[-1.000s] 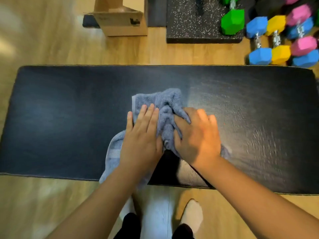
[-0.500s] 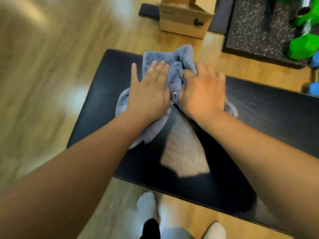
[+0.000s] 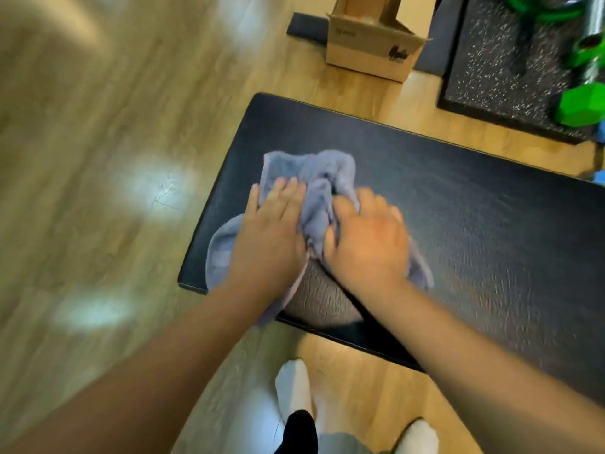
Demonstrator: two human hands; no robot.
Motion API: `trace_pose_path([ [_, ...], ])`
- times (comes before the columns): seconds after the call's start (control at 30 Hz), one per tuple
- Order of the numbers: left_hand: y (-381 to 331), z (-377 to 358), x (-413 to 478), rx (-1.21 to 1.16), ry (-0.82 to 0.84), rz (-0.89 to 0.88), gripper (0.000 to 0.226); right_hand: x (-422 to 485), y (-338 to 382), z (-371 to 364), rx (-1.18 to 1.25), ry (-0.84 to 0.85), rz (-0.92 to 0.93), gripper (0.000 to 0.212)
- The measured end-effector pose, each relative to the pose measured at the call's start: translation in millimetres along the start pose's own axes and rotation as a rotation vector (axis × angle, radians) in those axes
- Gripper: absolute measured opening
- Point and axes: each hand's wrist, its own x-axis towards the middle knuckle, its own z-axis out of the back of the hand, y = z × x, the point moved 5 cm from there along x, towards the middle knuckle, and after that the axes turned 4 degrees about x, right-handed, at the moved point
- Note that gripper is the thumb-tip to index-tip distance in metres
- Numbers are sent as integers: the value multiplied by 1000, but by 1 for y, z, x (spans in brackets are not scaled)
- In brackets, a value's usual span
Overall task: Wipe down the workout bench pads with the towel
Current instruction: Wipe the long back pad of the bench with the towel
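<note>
I see the towel crumpled on the bench pad, near the pad's left end, with one corner hanging off its near edge. My left hand presses flat on the towel, fingers straight. My right hand sits just beside it, fingers curled into the bunched folds.
</note>
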Motion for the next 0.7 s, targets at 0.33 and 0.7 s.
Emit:
trace_pose_path([
  [0.33, 59, -16, 13, 87, 70, 31, 76, 36, 31, -19, 102, -11, 169, 21],
  [0.7, 124, 3, 113, -396, -139, 283, 54, 148, 47, -35, -99, -69, 168, 35],
])
